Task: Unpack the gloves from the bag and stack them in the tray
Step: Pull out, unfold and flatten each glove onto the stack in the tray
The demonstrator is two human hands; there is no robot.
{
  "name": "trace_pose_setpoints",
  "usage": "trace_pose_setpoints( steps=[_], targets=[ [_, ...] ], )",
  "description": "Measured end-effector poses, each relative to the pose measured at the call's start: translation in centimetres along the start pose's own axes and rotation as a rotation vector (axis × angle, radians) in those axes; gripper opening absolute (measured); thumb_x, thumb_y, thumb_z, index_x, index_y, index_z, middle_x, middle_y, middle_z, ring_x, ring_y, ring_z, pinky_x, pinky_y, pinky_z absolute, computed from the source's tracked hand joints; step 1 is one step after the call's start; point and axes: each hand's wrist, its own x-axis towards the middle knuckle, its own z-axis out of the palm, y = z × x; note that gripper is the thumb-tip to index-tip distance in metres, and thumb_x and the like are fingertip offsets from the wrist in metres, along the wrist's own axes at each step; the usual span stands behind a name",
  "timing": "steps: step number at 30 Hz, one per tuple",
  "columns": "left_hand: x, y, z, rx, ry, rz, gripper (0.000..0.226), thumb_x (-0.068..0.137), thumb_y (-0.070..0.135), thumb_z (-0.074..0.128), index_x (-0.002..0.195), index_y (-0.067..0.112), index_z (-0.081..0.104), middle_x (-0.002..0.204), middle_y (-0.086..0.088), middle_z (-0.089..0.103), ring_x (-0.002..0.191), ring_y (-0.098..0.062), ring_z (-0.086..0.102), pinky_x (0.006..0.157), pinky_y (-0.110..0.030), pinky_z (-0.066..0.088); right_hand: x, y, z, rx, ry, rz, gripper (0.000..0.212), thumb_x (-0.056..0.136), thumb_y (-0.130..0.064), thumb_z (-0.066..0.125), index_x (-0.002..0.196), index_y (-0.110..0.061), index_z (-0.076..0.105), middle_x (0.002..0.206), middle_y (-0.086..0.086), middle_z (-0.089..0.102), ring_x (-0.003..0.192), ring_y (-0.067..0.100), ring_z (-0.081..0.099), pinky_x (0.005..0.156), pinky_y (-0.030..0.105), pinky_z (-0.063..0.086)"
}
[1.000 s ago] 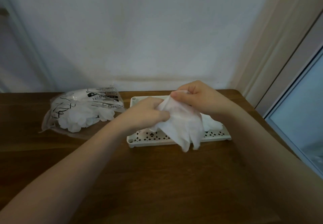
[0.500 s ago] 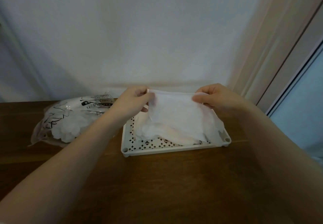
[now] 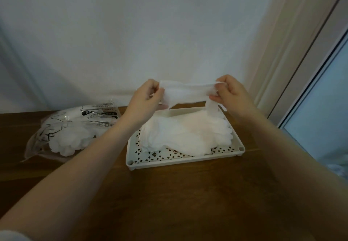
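Note:
A white glove (image 3: 188,94) is stretched sideways in the air above the back of the tray. My left hand (image 3: 146,97) pinches its left end and my right hand (image 3: 228,94) pinches its right end, where part of the glove dangles down. Below it a cream perforated tray (image 3: 180,158) holds a flat pile of white gloves (image 3: 188,133). To the tray's left lies a clear plastic bag (image 3: 73,127) with black print, and more white gloves show inside it.
Everything rests on a brown wooden table (image 3: 169,193) set against a white wall (image 3: 150,33). A door or window frame (image 3: 308,71) runs along the right side, close to the table's right edge.
The bunched glove has been pulled out wide between both hands and lifted higher above the tray. The pile in the tray now shows below it.

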Motion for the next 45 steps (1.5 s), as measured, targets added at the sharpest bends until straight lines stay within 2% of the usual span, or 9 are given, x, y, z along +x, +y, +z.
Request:
trace_pose_setpoints(
  steps=[9, 15, 20, 25, 27, 31, 37, 41, 45],
  targets=[
    [-2.1, -3.2, -0.8, 0.144, -0.130, 0.020, 0.009, 0.089, 0.012, 0.055, 0.081, 0.015, 0.057, 0.098, -0.003, 0.068, 0.089, -0.019, 0.061, 0.080, -0.032, 0.047, -2.3, 2.0, 1.1, -0.611, -0.145, -0.299, 0.021, 0.101, -0.020, 0.039, 0.105, -0.010, 0.056, 0.057, -0.007, 0.043, 0.047, 0.002, 0.041, 0.047, 0.016, 0.025],
    [-3.7, -4.8, -1.2, 0.503, -0.359, 0.073, 0.010, 0.085, 0.009, 0.055, 0.077, 0.014, 0.052, 0.120, 0.002, 0.059, 0.112, -0.007, 0.048, 0.097, -0.028, 0.038, -3.7, 3.3, 0.4, -1.003, -0.490, -0.242, 0.026, 0.100, -0.025, 0.038, 0.093, -0.012, 0.058, 0.080, -0.003, 0.057, 0.070, 0.013, 0.050, 0.061, 0.024, 0.035],
    [-4.1, -6.0, -1.6, 0.754, -0.474, 0.092, 0.005, 0.086, 0.015, 0.056, 0.084, 0.016, 0.051, 0.134, -0.001, 0.048, 0.124, -0.014, 0.041, 0.096, -0.025, 0.030, -4.3, 3.5, 0.6, -1.179, -0.650, -0.092, 0.042, 0.097, -0.044, 0.036, 0.099, -0.019, 0.069, 0.129, -0.003, 0.056, 0.124, 0.014, 0.043, 0.113, 0.049, 0.018],
    [-4.3, -6.0, -1.1, 0.671, -0.456, 0.049, 0.026, 0.096, 0.028, 0.045, 0.081, 0.014, 0.061, 0.144, 0.002, 0.039, 0.129, -0.010, 0.034, 0.100, -0.023, 0.023, -4.6, 2.6, 2.6, -1.143, -0.152, -0.179, 0.063, 0.097, -0.050, 0.019, 0.062, -0.014, 0.055, 0.075, -0.001, 0.060, 0.094, 0.018, 0.055, 0.114, 0.056, 0.014],
    [-4.3, -6.0, -0.6, 0.687, -0.450, 0.049, 0.036, 0.097, 0.037, 0.038, 0.074, 0.020, 0.060, 0.144, 0.001, 0.039, 0.129, -0.012, 0.035, 0.103, -0.028, 0.025, -4.9, 2.1, 4.7, -1.048, -0.037, -0.313, 0.044, 0.100, -0.039, 0.030, 0.079, -0.015, 0.061, 0.086, 0.002, 0.062, 0.088, 0.019, 0.054, 0.111, 0.047, 0.025],
    [-4.0, -6.6, 0.2, 0.808, -0.441, 0.035, 0.035, 0.095, 0.038, 0.046, 0.066, 0.019, 0.055, 0.148, 0.001, 0.035, 0.118, -0.013, 0.046, 0.101, -0.032, 0.034, -5.0, 3.7, 8.3, -1.069, -0.438, -0.149, 0.053, 0.098, -0.047, 0.034, 0.146, -0.026, 0.026, 0.155, 0.002, 0.023, 0.145, 0.022, 0.011, 0.116, 0.046, -0.005],
    [-4.1, -7.3, 0.3, 0.897, -0.502, -0.060, 0.021, 0.090, 0.037, 0.057, 0.077, 0.021, 0.052, 0.157, 0.000, 0.015, 0.142, -0.016, 0.016, 0.113, -0.032, 0.017, -4.0, 7.2, 6.3, -1.236, -0.597, 0.070, 0.091, 0.073, -0.084, 0.021, 0.148, -0.040, -0.006, 0.157, -0.003, -0.018, 0.142, 0.031, -0.022, 0.107, 0.057, -0.019],
    [-4.4, -6.7, 0.4, 0.902, -0.565, -0.127, 0.016, 0.088, 0.036, 0.059, 0.085, 0.022, 0.053, 0.158, -0.004, 0.008, 0.145, -0.018, 0.003, 0.115, -0.034, 0.009, -4.0, 6.8, 4.9, -0.950, -0.649, 0.160, 0.086, 0.071, -0.080, 0.003, 0.148, -0.041, 0.006, 0.158, -0.005, -0.014, 0.143, 0.025, -0.020, 0.111, 0.054, -0.018],
    [-5.8, -4.9, -0.4, 0.781, -0.390, 0.013, 0.027, 0.092, 0.036, 0.053, 0.117, 0.024, 0.054, 0.155, 0.003, 0.021, 0.142, -0.014, 0.018, 0.113, -0.035, 0.018, -4.2, 5.2, 5.6, -0.880, -0.298, 0.052, 0.059, 0.097, -0.055, 0.016, 0.131, -0.023, 0.054, 0.153, 0.000, 0.031, 0.146, 0.023, 0.004, 0.112, 0.049, -0.012]
  ],
)
